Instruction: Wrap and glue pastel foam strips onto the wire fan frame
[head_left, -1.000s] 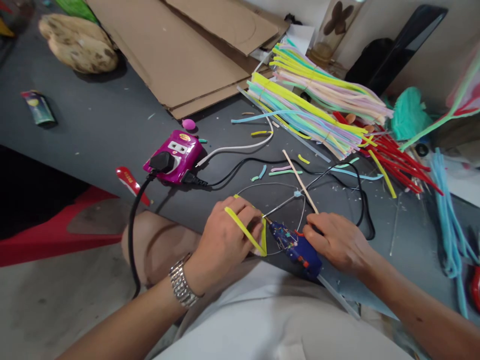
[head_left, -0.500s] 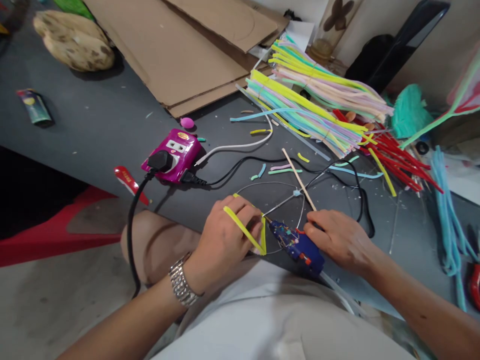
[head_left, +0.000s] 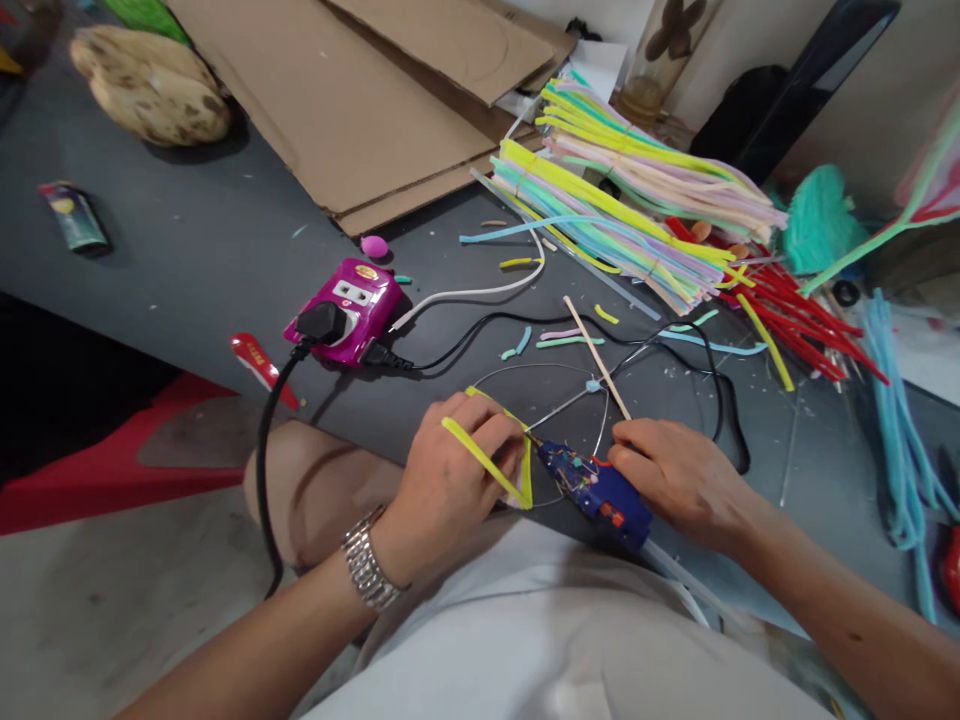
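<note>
My left hand, with a metal watch on its wrist, is closed on a bent yellow pipe cleaner. Part of that piece is hidden behind the fingers. My right hand grips a blue hot glue gun, its nozzle pointing left at the yellow pipe cleaner and very near or touching it. A thin wire frame with a small pale blue knot lies beneath and beyond the nozzle. One end of a wooden stick meets my right fingers; I cannot tell whether they hold it.
A purple power socket with black cords stands left of centre, near a red-handled cutter. Bundles of coloured pipe cleaners lie at the back right. Behind are cardboard sheets. Blue pipe cleaners rest at the right.
Almost nothing differs. The free end of the yellow pipe cleaner has shifted slightly left, and both hands stay in place with the glue gun at the piece.
</note>
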